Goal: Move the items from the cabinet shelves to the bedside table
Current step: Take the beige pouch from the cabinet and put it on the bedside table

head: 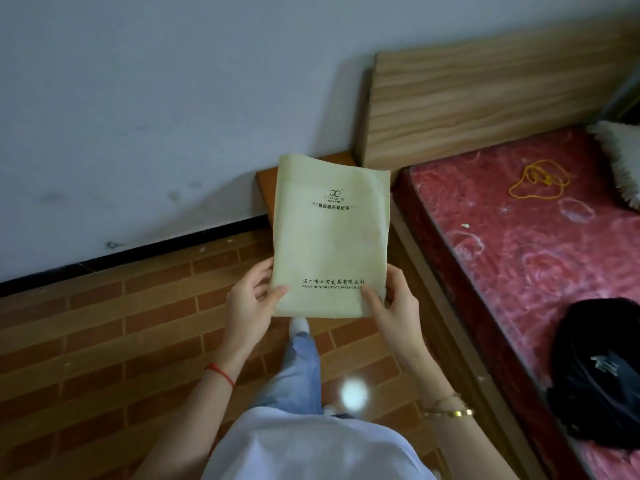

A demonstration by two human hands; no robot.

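A pale yellow notebook pouch [330, 233] with dark printed lettering is held upright in front of me. My left hand [254, 299] grips its lower left edge, thumb on the front. Its lower right corner is pinched by my right hand [394, 306]. Behind the pouch, against the wall, an orange-brown bedside table [268, 183] shows only its top left corner and edge; the pouch hides the rest. No cabinet is in view.
A bed with a red patterned mattress [519, 237] and wooden headboard [485, 98] lies to the right. On it are a yellow cord [538, 181], a black bag [602, 375] and a white fringed cloth [620, 157]. Brick-pattern floor [121, 323] spreads left.
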